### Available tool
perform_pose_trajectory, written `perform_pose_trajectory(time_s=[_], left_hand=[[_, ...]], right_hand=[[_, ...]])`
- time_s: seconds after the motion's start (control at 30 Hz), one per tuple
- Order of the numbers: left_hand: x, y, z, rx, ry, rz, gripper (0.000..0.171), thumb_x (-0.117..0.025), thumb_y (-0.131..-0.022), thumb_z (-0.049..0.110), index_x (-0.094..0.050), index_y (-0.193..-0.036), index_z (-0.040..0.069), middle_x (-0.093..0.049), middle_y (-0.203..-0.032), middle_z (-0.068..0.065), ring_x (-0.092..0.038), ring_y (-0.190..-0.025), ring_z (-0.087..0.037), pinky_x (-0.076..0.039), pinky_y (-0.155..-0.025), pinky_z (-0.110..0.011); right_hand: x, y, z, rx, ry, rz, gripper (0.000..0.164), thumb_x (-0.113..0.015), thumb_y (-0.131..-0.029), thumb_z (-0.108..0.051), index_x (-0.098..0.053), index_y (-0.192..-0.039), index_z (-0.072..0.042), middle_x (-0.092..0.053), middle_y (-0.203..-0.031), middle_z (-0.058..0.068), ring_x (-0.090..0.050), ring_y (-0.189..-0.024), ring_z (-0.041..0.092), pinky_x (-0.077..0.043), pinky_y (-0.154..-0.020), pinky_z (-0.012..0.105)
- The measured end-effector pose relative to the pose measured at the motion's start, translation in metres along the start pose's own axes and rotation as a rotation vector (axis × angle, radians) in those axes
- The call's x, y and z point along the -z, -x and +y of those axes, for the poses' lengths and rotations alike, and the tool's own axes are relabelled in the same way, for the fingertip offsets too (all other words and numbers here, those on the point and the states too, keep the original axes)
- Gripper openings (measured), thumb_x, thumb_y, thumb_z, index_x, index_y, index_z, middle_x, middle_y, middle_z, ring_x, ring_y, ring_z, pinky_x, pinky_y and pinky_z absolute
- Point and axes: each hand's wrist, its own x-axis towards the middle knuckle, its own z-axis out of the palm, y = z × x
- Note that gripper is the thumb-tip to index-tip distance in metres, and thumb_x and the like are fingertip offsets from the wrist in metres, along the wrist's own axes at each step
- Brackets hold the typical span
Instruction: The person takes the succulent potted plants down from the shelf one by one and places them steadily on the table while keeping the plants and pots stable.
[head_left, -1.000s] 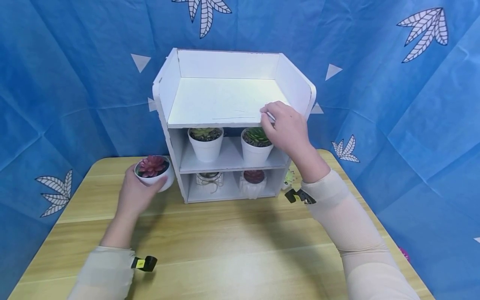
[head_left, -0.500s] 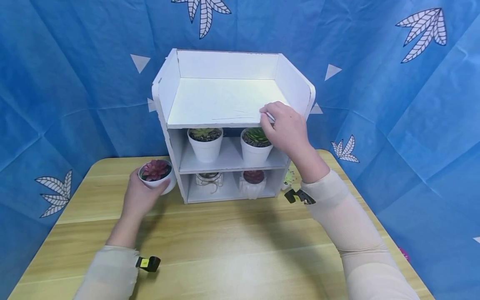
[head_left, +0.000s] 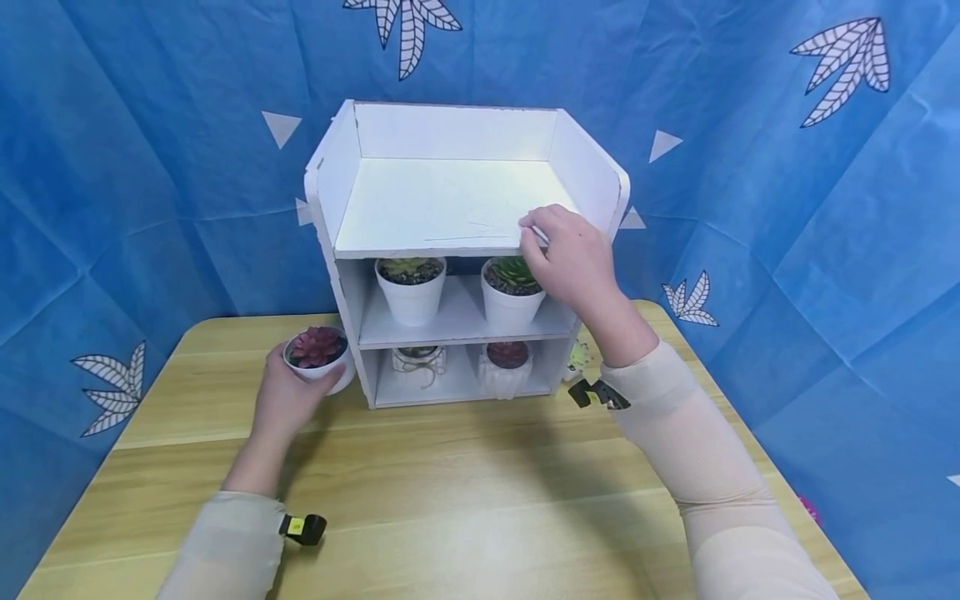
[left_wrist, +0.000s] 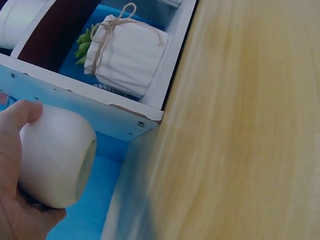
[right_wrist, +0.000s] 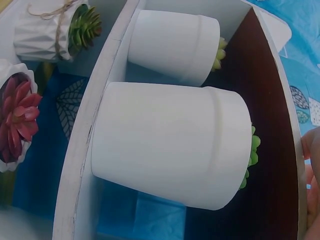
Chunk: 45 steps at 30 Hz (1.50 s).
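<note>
1. At the left side of the white shelf [head_left: 450, 196], just beside its outer panel, is the white pot [head_left: 346, 377] with a red succulent [head_left: 318, 347]; whether pot and panel touch, I cannot tell.
2. The left hand [head_left: 288, 402] is clamped round this pot, on its left and near side in the head view. In the left wrist view the digits press on opposite sides of it, and its base is clear of the wooden table [head_left: 450, 475].
3. The right hand [head_left: 573, 250] is well apart from the pot, with the upper part of the shelf between them. It touches the top board near the front right corner, fingers bent; whether they pinch the board, I cannot tell.
4. The held pot is smooth and rounded, with a plain, flat base. Its round mouth faces up toward the head camera, and pointed, dark red leaves spread as a rosette over dark fill.
5. Nearest to the right hand among the potted plants is a white pot with a green plant [head_left: 513, 308] on the middle tier, below the top board.
</note>
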Motion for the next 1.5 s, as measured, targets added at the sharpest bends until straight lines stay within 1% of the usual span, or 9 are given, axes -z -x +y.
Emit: perform_pose_trajectory(time_s=[0.3, 0.53, 0.73, 0.9, 1.13, 1.5], left_hand=[[-0.006, 0.000, -0.010, 0.023, 0.011, -0.015, 0.110, -0.075, -0.084, 0.055, -0.013, -0.155, -0.002, -0.031, -0.152, -0.031, -0.037, -0.137, -0.049, -0.031, -0.110, -0.066], [-0.009, -0.001, -0.017, 0.008, 0.014, -0.009, 0.108, -0.076, -0.084, 0.052, -0.014, -0.155, -0.002, -0.032, -0.152, -0.031, -0.038, -0.137, -0.049, -0.031, -0.110, -0.066], [-0.011, -0.001, -0.020, 0.019, 0.017, -0.015, 0.109, -0.076, -0.084, 0.051, -0.013, -0.155, -0.002, -0.031, -0.152, -0.031, -0.036, -0.137, -0.048, -0.030, -0.111, -0.065], [-0.013, -0.003, -0.025, 0.032, 0.008, -0.019, 0.109, -0.077, -0.084, 0.051, -0.013, -0.155, -0.002, -0.030, -0.152, -0.032, -0.036, -0.138, -0.049, -0.029, -0.111, -0.065], [-0.016, -0.005, -0.032, 0.022, 0.004, -0.033, 0.108, -0.076, -0.084, 0.050, -0.014, -0.154, -0.005, -0.032, -0.150, -0.033, -0.037, -0.136, -0.050, -0.030, -0.110, -0.065], [-0.018, -0.005, -0.034, 0.042, -0.023, -0.039, 0.109, -0.073, -0.086, 0.052, -0.009, -0.154, -0.005, -0.028, -0.151, -0.034, -0.035, -0.137, -0.050, -0.029, -0.111, -0.065]], right_hand=[[0.000, 0.001, 0.000, -0.003, 0.000, 0.000, 0.041, -0.042, -0.102, -0.038, -0.069, -0.121, -0.014, -0.067, -0.125, 0.005, -0.063, -0.112, 0.024, -0.053, -0.087, 0.044], [0.000, 0.001, 0.000, -0.002, -0.001, 0.004, 0.041, -0.042, -0.101, -0.038, -0.070, -0.121, -0.014, -0.067, -0.125, 0.005, -0.063, -0.112, 0.024, -0.053, -0.087, 0.044], [-0.001, 0.001, 0.000, -0.002, -0.002, 0.005, 0.041, -0.042, -0.101, -0.038, -0.070, -0.121, -0.014, -0.067, -0.126, 0.005, -0.063, -0.114, 0.024, -0.053, -0.088, 0.044], [-0.001, 0.000, 0.000, 0.000, -0.001, 0.005, 0.041, -0.042, -0.102, -0.037, -0.070, -0.122, -0.014, -0.067, -0.126, 0.005, -0.063, -0.114, 0.024, -0.053, -0.089, 0.045], [-0.001, 0.000, 0.001, 0.000, 0.005, 0.004, 0.041, -0.042, -0.101, -0.038, -0.070, -0.122, -0.014, -0.067, -0.126, 0.005, -0.063, -0.114, 0.024, -0.053, -0.089, 0.045], [-0.001, 0.000, 0.001, 0.008, 0.011, 0.018, 0.042, -0.042, -0.102, -0.038, -0.070, -0.120, -0.014, -0.068, -0.125, 0.005, -0.063, -0.113, 0.024, -0.053, -0.086, 0.044]])
